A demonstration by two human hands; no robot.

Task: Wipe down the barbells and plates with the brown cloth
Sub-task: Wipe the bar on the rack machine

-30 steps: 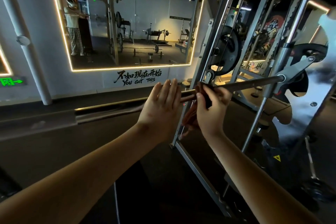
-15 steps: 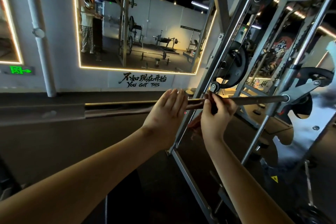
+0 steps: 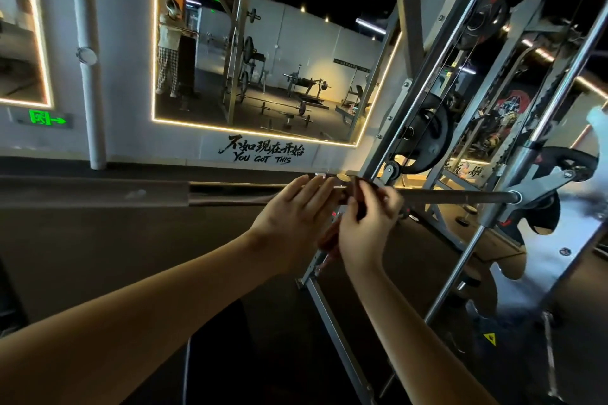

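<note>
Left hand (image 3: pixel 292 220): flat, fingers straight and together, laid against the bar from my side; I see nothing held in it.
Right hand (image 3: pixel 368 223): fingers curled, pinching the cloth where it drapes over the bar, just beside the left fingertips.
Bar (image 3: pixel 460 197): long, dull, brownish steel, level at chest height, running from the hands to a carriage on the right-hand guide rod.
Cloth (image 3: pixel 329 238): dark reddish brown, folded over the bar, its loose end hanging between my wrists; I cannot make out its full shape.
Rack (image 3: pixel 424 82): grey slanted uprights rise directly behind the hands.
Mirror (image 3: pixel 279 59): light-edged, on the far wall, reflecting a person at a bar.
Plate (image 3: pixel 424 138): black, hung on the rack above the bar.
Sign (image 3: pixel 46 117): green, lit, low on the left wall.
</note>
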